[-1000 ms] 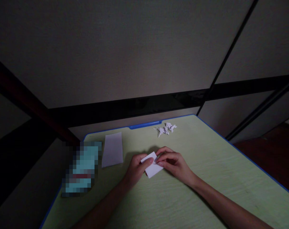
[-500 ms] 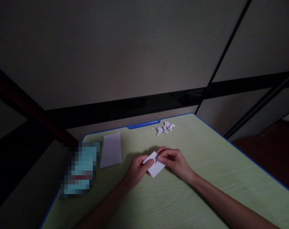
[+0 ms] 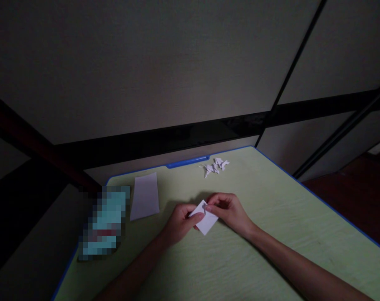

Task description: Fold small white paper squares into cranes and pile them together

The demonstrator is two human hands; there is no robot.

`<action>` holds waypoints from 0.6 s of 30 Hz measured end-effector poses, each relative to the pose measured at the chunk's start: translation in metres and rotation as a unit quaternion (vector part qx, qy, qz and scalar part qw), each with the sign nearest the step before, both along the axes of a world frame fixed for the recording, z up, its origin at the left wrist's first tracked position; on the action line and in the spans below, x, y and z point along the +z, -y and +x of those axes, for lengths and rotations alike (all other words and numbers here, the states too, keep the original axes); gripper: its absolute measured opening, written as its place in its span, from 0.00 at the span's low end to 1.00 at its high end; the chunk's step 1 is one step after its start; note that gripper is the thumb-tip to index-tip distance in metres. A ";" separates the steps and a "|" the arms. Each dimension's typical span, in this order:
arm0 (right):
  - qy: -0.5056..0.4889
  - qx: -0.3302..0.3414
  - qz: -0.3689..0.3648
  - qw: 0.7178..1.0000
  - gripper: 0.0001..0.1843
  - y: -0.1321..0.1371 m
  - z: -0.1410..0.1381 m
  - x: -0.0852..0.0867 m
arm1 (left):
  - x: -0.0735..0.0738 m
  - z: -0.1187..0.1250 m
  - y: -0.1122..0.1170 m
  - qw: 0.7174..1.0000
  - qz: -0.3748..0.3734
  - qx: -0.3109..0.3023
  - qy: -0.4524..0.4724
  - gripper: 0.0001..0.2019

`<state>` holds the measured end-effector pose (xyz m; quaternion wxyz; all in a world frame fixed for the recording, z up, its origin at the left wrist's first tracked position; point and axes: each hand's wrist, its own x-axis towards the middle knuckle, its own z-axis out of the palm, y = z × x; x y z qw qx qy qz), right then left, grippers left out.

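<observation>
Dim light falls on a pale green bench [image 3: 271,234] edged in blue, set against a plain wall [image 3: 164,71] crossed by dark beams. Near the bench's middle, a small white paper [image 3: 209,222] is held between both hands, one corner pointed toward the person. Its left edge is pinched by the left hand [image 3: 179,220], thumb on top and fingers curled beneath. Its upper corner is gripped by the right hand [image 3: 230,210], fingertips drawn together on the fold. Whether the paper's lower corner rests on the bench cannot be told.

A flat white sheet [image 3: 145,195] is laid to the left of the hands, well apart from them. A cluster of small folded pieces [image 3: 215,166] is seen at the far edge, beside a blue strip [image 3: 187,161] on the rim. A teal packet [image 3: 103,223] at the bench's left edge is blurred, so its writing cannot be read.
</observation>
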<state>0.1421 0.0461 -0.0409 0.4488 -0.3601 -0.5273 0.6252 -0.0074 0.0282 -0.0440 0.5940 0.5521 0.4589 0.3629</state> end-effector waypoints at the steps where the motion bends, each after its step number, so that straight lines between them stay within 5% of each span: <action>1: 0.001 -0.002 -0.004 1.000 0.08 0.000 0.000 0.000 | 0.000 0.000 0.000 1.000 -0.001 -0.003 0.001 0.11; 18: 0.064 -0.064 -0.001 0.996 0.09 0.006 -0.004 -0.001 | 0.004 0.002 0.002 1.000 0.001 -0.005 -0.020 0.08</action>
